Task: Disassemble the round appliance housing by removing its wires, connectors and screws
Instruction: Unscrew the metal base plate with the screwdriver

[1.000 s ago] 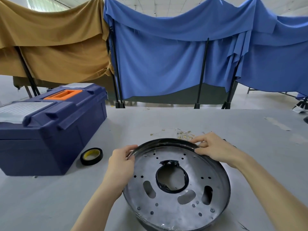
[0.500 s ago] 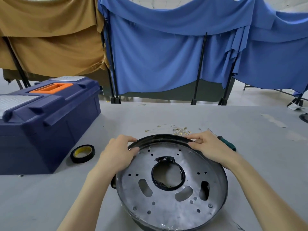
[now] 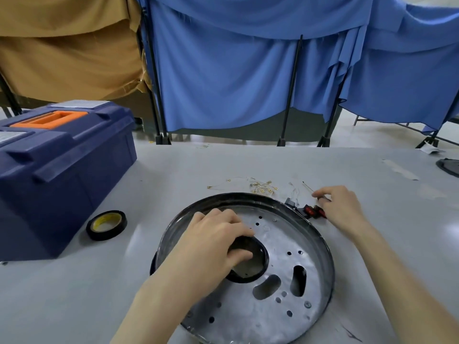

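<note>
The round housing point(image 3: 280, 244), a silver metal disc with a black rim, lies flat on the grey table in front of me. My left hand point(image 3: 213, 242) grips the black ring of its central hole point(image 3: 258, 266), fingers on top and thumb inside the opening. My right hand point(image 3: 340, 207) is on the table just beyond the rim, fingers curled round a thin-shafted screwdriver point(image 3: 307, 186) whose handle is mostly hidden. A red and black switch part point(image 3: 311, 211) lies at the rim beside that hand. Loose wires with gold connectors point(image 3: 260, 187) lie behind the housing.
A dark blue toolbox point(image 3: 62, 175) with an orange handle stands at the left. A roll of black tape point(image 3: 106, 224) lies beside it. A dark round object point(image 3: 449, 166) sits at the table's right edge. Blue and tan cloths hang behind the table.
Both hands have left the housing's far rim. The left moved to the central hole and gripped its ring; the right went to the screwdriver on the table. The housing now lies flat.
</note>
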The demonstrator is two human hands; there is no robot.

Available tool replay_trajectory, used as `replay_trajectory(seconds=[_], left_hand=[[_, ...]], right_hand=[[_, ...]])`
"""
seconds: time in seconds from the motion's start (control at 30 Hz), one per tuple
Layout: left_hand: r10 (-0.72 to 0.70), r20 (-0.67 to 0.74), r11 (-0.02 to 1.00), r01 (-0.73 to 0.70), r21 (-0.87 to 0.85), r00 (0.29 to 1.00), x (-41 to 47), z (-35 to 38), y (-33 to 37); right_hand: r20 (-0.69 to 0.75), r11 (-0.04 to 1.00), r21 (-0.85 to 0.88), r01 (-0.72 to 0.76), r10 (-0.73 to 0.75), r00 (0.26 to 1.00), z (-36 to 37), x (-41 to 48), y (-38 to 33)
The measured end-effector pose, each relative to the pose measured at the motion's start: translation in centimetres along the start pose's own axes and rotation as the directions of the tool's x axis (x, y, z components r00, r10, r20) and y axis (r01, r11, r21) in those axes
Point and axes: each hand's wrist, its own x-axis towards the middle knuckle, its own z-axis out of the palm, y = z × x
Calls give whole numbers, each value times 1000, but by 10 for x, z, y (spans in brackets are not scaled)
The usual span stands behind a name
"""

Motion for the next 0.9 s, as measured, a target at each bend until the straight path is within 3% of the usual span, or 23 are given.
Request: replay_trajectory(seconds=[0.07, 0.23, 0.43, 0.7, 0.8, 0.9], left_hand=[[-25, 49, 998, 22, 59, 999, 1, 5, -4], [-39, 79, 999, 41, -32, 996, -1, 7, -8], [-29, 99, 1000, 29, -1, 995, -3, 11, -8], [-24, 104, 1000, 24, 5, 994, -4, 12, -9], [-24, 105, 1000, 24, 3, 994, -4, 12, -9], [-27, 108, 1000, 27, 4, 994, -4, 12, -8]], right_hand=[[0, 1000, 6, -9, 9, 1000, 3, 1, 3], [14, 999, -32, -23, 23, 1000, 7, 2, 11], [-66, 999, 40, -15, 18, 998, 6, -1, 16], [-257, 974, 166, 154, -108, 961, 6, -7, -8], [-265, 912, 347, 220, -130, 956, 2, -11, -27], [-144, 732, 664, 153, -76, 987, -8, -17, -48]])
